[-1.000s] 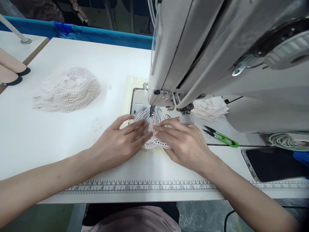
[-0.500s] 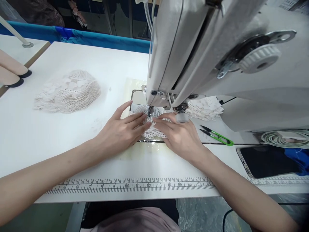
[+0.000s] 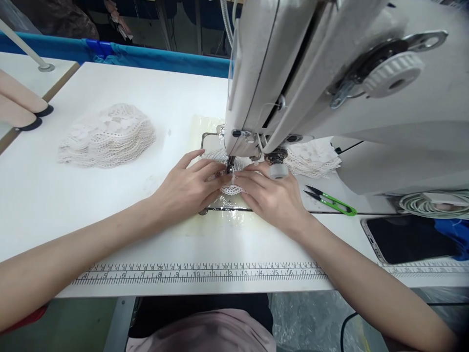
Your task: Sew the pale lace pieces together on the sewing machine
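A white lace piece with a scalloped, holed edge lies under the presser foot of the sewing machine. My left hand presses the lace from the left, its fingers together near the foot and its thumb stretched away. From the right, my right hand grips the same lace, fingertips drawn together just beside the foot. Both hands' fingers hide part of the lace, and the fingertips nearly meet in front of the needle area.
A stack of lace pieces lies to the left. More lace sits behind the machine head. Green thread snips, a phone and coiled cord are at the right. A ruler strip runs along the front edge.
The lace has been fed away from me under the foot, so less of its scalloped edge shows in front. Both hands have moved slightly forward with it.
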A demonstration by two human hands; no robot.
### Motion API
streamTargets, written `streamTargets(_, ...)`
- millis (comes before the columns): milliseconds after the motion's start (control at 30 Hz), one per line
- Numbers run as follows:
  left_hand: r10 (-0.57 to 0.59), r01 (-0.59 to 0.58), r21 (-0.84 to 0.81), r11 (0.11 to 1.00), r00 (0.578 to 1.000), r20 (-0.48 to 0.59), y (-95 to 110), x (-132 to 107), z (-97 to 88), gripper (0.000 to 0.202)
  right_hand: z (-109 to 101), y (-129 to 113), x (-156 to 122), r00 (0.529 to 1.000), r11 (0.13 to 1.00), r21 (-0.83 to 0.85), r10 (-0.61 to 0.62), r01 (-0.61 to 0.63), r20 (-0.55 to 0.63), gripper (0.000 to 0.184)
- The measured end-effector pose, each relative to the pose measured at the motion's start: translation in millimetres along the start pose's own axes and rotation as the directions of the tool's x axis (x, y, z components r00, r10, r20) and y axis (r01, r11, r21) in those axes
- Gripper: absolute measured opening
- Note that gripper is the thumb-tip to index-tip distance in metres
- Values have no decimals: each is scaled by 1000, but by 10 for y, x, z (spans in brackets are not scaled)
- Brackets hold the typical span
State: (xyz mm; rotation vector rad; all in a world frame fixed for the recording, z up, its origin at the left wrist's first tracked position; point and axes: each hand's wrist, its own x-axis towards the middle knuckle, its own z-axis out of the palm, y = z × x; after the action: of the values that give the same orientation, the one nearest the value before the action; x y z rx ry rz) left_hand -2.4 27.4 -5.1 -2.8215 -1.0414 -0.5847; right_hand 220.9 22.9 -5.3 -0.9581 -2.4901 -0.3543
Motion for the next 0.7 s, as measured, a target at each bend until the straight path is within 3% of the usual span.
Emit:
streamTargets(100, -98, 109, -168, 980, 993, 68, -47, 54, -32, 29, 10, -7, 8, 993, 983, 145, 114, -110, -18, 25)
streamTargets(233, -180, 244, -423, 873, 966, 185, -175, 170, -75, 30, 45, 2, 31, 943, 899, 291, 330, -328, 41, 23)
streamTargets(367, -175, 266, -478, 837, 958, 228, -233, 227, -100, 32, 47, -3, 36, 937, 884, 318, 347, -343, 47, 23)
streamTargets(500, -114, 160, -347, 924, 982, 149, -140, 134, -67, 29, 16, -23, 5, 962, 902, 337, 268, -270, 51, 21)
streamTargets(633, 6, -7, -21, 1000, 999, -38, 52, -35, -27, 25, 6, -39, -43, 995, 956, 276, 100, -99, 10, 18)
streamTargets(700, 97, -90, 120, 989, 994, -54, 141, -96, -38, 27, 3, -43, -60, 999, 975, 223, 27, -21, -24, 17)
